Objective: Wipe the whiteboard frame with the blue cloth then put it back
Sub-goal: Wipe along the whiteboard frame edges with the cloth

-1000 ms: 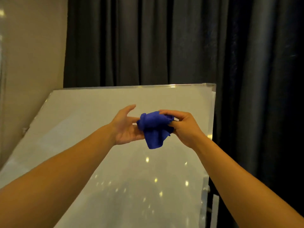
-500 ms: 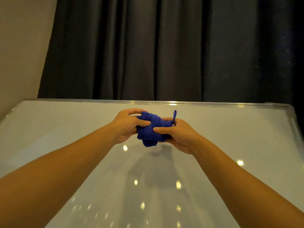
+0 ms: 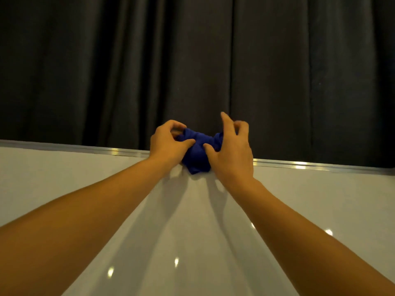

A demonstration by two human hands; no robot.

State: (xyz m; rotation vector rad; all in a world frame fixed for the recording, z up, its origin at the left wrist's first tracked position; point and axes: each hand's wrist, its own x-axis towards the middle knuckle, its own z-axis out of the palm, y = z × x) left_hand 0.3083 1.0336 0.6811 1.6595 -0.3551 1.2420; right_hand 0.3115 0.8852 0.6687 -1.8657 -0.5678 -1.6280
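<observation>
A bunched blue cloth sits over the top edge of the whiteboard, covering part of its silver metal frame. My left hand grips the cloth's left side with curled fingers. My right hand holds its right side with the thumb pressed into the fabric; the index finger sticks up. The white board surface fills the lower half of the view and shows small light reflections. The frame stretch beneath the cloth and hands is hidden.
A dark pleated curtain hangs right behind the whiteboard's top edge and fills the upper half of the view. The frame strip runs left and right of my hands to both image edges.
Both hands have carried the cloth up from in front of the board onto its top frame edge. The board now looms larger and closer in view.
</observation>
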